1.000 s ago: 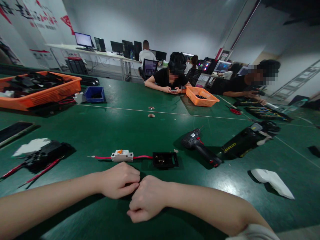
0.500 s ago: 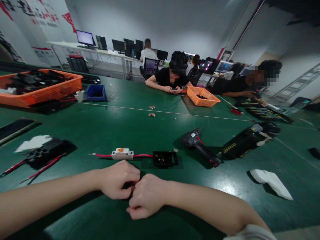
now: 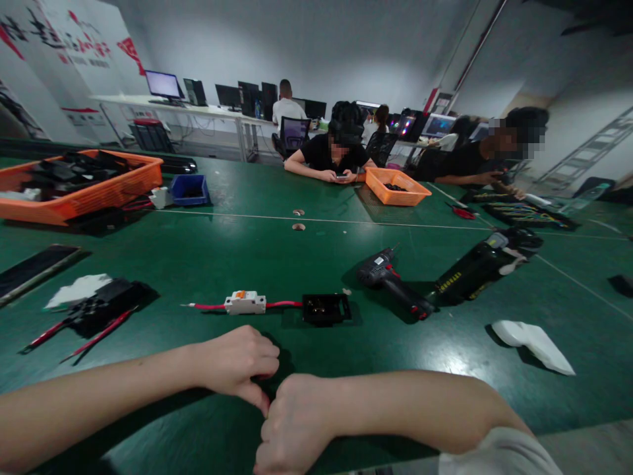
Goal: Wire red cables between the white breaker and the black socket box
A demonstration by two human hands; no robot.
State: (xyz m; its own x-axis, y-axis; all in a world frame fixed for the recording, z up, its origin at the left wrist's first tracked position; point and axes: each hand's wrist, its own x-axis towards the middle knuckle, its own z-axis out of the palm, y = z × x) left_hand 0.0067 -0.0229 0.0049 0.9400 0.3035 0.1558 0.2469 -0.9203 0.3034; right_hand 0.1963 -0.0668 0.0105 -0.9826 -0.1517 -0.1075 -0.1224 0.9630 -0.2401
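Observation:
My left hand [image 3: 244,359] is closed loosely above the green table, fingers curled and thumb pointing down toward my right hand [image 3: 294,419]. That right hand is a fist, knuckles up, close against the left thumb; nothing shows sticking out of either hand, though the palms are hidden. Just beyond them lies a white circuit breaker [image 3: 245,303] with an orange switch. A red wire [image 3: 284,304] runs from it to an open black housing [image 3: 326,308] with brass-coloured metal inside. Another red wire [image 3: 208,306] with a bare tip leaves its left side.
To the right lie a cordless drill [image 3: 395,284], a black bottle-like cylinder [image 3: 482,267] and a white curved object [image 3: 537,346]. At left are a black part with red leads [image 3: 106,307], a phone-like slab [image 3: 34,270] and an orange basket [image 3: 113,181]. People sit across the table.
My right hand has moved down toward me, and my left thumb has stretched downward. The view has shifted slightly. The breaker and housing stay on the table.

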